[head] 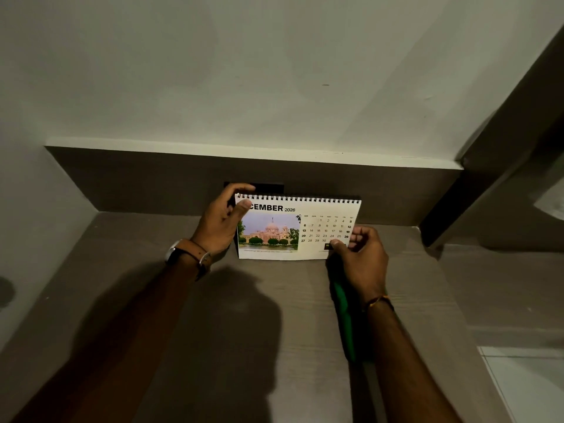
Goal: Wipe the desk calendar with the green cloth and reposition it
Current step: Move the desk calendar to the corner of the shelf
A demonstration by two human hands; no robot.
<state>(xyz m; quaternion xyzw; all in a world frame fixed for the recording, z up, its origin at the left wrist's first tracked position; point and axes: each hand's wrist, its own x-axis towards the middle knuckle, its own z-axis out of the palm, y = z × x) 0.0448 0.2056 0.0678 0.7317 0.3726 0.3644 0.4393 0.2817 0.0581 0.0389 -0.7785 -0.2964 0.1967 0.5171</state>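
A spiral-bound desk calendar point(297, 228) showing a December 2026 page with a building photo stands near the back of a grey-brown desk point(213, 331). My left hand point(221, 222) grips its upper left corner, thumb on the front. My right hand point(361, 254) pinches its lower right corner. A green cloth point(345, 319) hangs down under my right hand and wrist, mostly in shadow; whether the hand grips it or it lies on the desk is unclear.
A raised back panel point(152, 178) with a white top ledge runs behind the calendar. A small black object point(268, 188) sits behind the calendar's left top. A dark vertical post point(476, 190) closes the right side. Pale floor point(525, 383) shows beyond the desk's right edge.
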